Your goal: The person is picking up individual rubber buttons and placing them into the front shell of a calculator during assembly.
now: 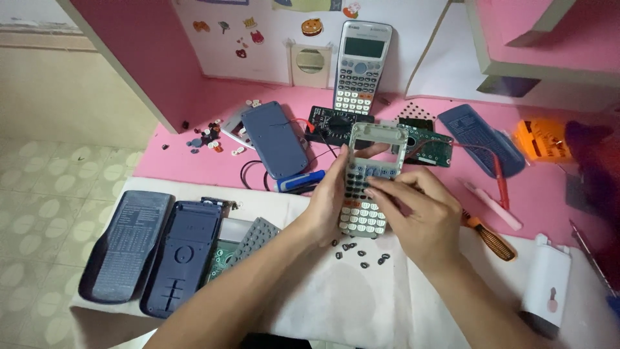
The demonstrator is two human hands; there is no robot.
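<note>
Holding the calculator front panel [369, 184] above the white cloth [361, 291], we clamp it in our left hand [326, 203]; right hand [420, 213] fingers [387, 189] press together on its keys. Long axis near upright, empty display window farthest from us.

Bare white cloth [361, 304] under and toward the body from the grip is open, bar loose dark keys [361, 253] just below. Beyond: multimeter [332, 124], green board [431, 145]. Left: back covers [184, 255]. Right: screwdriver [491, 238].
</note>
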